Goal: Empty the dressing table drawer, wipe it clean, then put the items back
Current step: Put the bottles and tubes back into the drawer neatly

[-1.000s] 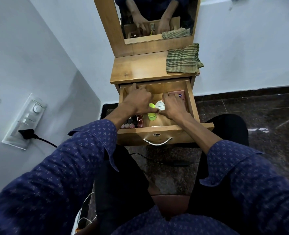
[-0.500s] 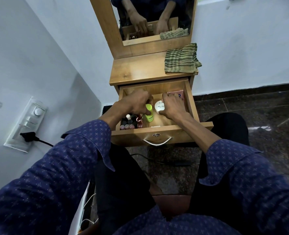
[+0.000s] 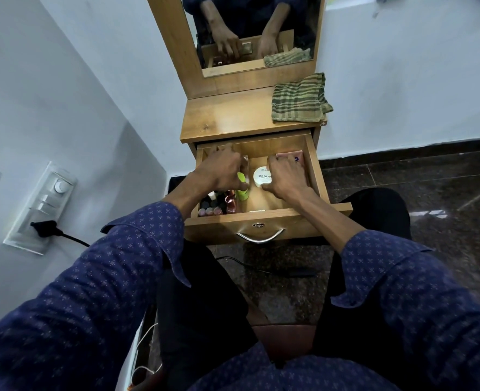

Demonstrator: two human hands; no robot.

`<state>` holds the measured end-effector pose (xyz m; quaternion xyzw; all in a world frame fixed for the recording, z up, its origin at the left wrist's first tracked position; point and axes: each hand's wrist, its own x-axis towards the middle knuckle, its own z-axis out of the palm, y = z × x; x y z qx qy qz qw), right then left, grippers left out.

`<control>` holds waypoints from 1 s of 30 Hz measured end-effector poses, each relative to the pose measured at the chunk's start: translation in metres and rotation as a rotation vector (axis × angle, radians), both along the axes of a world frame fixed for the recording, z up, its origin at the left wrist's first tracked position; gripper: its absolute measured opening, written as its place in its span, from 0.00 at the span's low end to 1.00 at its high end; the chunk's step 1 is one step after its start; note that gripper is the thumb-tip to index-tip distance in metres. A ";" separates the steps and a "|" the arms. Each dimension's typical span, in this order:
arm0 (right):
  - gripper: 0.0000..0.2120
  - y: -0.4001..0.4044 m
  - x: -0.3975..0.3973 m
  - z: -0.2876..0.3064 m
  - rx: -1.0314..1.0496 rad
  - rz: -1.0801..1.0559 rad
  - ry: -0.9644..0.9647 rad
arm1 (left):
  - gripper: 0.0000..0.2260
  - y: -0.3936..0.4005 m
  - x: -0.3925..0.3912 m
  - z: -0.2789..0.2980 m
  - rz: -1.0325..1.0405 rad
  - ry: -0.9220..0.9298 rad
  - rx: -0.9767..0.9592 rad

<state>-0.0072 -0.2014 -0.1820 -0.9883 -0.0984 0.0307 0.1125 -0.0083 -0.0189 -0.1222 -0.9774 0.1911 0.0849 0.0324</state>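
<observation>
**Q:** Why both hands in the drawer (image 3: pixel 312 162)?

**Me:** Emptying it first — cloth (image 3: pixel 299 101) waits on top. My left hand (image 3: pixel 221 170) grips the green bottle (image 3: pixel 242 190); my right hand (image 3: pixel 285 177) curls around the nail polish tub (image 3: pixel 262 176) — two out together.

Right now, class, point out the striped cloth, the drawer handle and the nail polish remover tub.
striped cloth (image 3: pixel 299 100), head view, middle of the folded cloth.
drawer handle (image 3: pixel 260 237), head view, centre of the metal bow.
nail polish remover tub (image 3: pixel 262 175), head view, white lid.

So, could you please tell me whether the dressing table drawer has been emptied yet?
Not yet. The drawer is pulled out and still holds small bottles, a green container and a white jar.
</observation>
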 end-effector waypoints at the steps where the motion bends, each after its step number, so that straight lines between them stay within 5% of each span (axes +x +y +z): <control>1: 0.33 0.000 0.000 0.000 0.000 0.002 0.001 | 0.18 0.000 0.000 0.000 0.001 0.003 -0.005; 7: 0.35 0.000 0.001 -0.001 -0.042 0.020 0.017 | 0.20 0.003 0.002 -0.002 -0.015 0.001 0.018; 18: 0.20 0.011 0.027 0.000 0.016 0.029 -0.073 | 0.24 -0.009 0.021 -0.021 0.038 0.082 -0.031; 30: 0.22 0.007 0.034 -0.011 0.051 0.014 -0.140 | 0.23 -0.014 0.026 -0.032 0.054 0.140 0.040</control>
